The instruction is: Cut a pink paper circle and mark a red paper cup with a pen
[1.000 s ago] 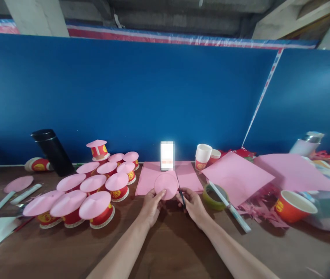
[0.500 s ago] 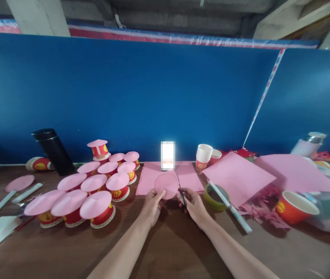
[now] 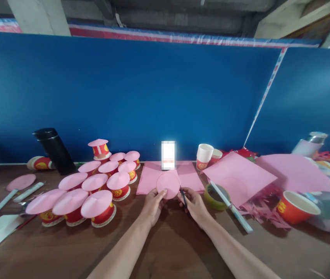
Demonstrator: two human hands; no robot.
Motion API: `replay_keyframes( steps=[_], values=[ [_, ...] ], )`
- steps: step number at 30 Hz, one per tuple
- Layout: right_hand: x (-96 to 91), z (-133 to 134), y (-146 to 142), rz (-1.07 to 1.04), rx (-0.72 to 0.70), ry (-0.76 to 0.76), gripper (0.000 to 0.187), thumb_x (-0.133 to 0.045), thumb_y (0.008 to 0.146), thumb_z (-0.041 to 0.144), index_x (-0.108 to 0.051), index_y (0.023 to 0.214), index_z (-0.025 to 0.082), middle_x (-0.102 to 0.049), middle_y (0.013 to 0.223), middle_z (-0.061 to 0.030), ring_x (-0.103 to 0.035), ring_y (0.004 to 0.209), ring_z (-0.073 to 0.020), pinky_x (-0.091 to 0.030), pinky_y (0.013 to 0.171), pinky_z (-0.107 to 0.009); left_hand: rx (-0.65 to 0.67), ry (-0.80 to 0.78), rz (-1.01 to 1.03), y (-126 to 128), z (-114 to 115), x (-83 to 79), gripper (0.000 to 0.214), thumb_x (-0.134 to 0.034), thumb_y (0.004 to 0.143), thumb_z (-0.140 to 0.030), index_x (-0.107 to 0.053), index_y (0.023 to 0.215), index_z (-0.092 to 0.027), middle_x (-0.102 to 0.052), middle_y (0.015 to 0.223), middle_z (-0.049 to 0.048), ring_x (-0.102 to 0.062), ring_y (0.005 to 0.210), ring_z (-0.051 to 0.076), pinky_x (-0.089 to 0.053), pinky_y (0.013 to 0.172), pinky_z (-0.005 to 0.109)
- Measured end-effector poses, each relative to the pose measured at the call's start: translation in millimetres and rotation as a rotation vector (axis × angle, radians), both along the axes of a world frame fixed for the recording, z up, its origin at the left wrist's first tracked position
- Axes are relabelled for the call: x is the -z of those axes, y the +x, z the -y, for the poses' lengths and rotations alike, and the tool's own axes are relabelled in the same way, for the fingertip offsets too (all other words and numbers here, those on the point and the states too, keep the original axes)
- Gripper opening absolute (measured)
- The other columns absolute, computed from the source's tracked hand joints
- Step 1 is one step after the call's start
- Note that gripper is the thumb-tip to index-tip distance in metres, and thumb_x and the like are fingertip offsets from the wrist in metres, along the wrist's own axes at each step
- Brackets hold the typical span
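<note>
My left hand [image 3: 152,205] pinches the lower left edge of a pink paper disc [image 3: 168,185] held just above the brown table [image 3: 165,248]. My right hand [image 3: 193,203] is closed on a dark, thin tool, scissors or a pen [image 3: 183,196], whose tip sits at the disc's right edge. Behind the disc lie flat pink paper sheets [image 3: 189,176]. A blurred bright upright rectangle [image 3: 168,155] stands beyond them against the blue wall.
Several red paper cups topped with pink paper cones [image 3: 97,193] crowd the left. A black flask [image 3: 54,151], stacked cups [image 3: 204,155], a green tape roll [image 3: 215,195], a ruler [image 3: 231,207], large pink sheets [image 3: 237,176], a red bowl [image 3: 297,207] and paper scraps lie around.
Both hands stay nearly still with the disc; the dark tool's tip has drawn back toward the disc's lower right edge. The view has drifted slightly.
</note>
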State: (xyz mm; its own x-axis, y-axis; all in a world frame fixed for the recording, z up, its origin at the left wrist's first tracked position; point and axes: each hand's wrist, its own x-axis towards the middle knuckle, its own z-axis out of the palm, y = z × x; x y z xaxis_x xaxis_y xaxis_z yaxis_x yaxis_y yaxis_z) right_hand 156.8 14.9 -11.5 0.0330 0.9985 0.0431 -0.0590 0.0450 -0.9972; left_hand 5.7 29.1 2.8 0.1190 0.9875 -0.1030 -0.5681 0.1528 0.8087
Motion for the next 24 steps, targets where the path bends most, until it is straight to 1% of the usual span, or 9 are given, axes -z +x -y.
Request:
replay_keyframes(
  steps=[5,9,17,24],
  values=[
    [0.6,-0.3,-0.2,-0.004,-0.007,0.002,0.045,-0.068,0.066,0.047,-0.056,0.095,0.016,-0.055,0.060,0.0035,-0.051,0.048,-0.0089,-0.033,0.033,-0.014,0.007,-0.004,0.000,-0.2,0.2,-0.6,0.031,-0.076,0.060,-0.025,-0.065,0.084,-0.009,-0.071,0.076,0.0089,-0.064,0.066,0.016,-0.048,0.059,0.023],
    [3.2,-1.4,-0.2,-0.008,-0.005,0.009,0.044,-0.068,0.066,0.047,-0.056,0.096,0.016,-0.055,0.060,0.0029,-0.051,0.047,-0.0090,-0.033,0.032,-0.014,-0.002,-0.017,-0.009,-0.1,0.6,-0.9,0.033,-0.077,0.058,-0.026,-0.065,0.085,-0.010,-0.070,0.076,0.0086,-0.064,0.066,0.015,-0.047,0.058,0.022],
    [-2.1,0.6,-1.0,-0.020,-0.004,-0.020,0.044,-0.070,0.064,0.045,-0.057,0.095,0.017,-0.056,0.061,0.0037,-0.051,0.047,-0.0088,-0.032,0.033,-0.014,0.001,-0.003,-0.015,0.0,-1.3,2.5,0.029,-0.076,0.060,-0.026,-0.065,0.083,-0.010,-0.070,0.075,0.0082,-0.064,0.065,0.015,-0.048,0.057,0.022],
    [0.2,0.3,-0.4,-0.021,-0.012,-0.005,0.042,-0.069,0.066,0.042,-0.057,0.096,0.016,-0.056,0.061,0.0034,-0.051,0.048,-0.0080,-0.032,0.033,-0.013,0.000,0.001,-0.008,-0.8,-2.3,3.8,0.025,-0.075,0.062,-0.025,-0.064,0.079,-0.011,-0.070,0.076,0.0080,-0.063,0.064,0.013,-0.046,0.056,0.020]
  ],
)
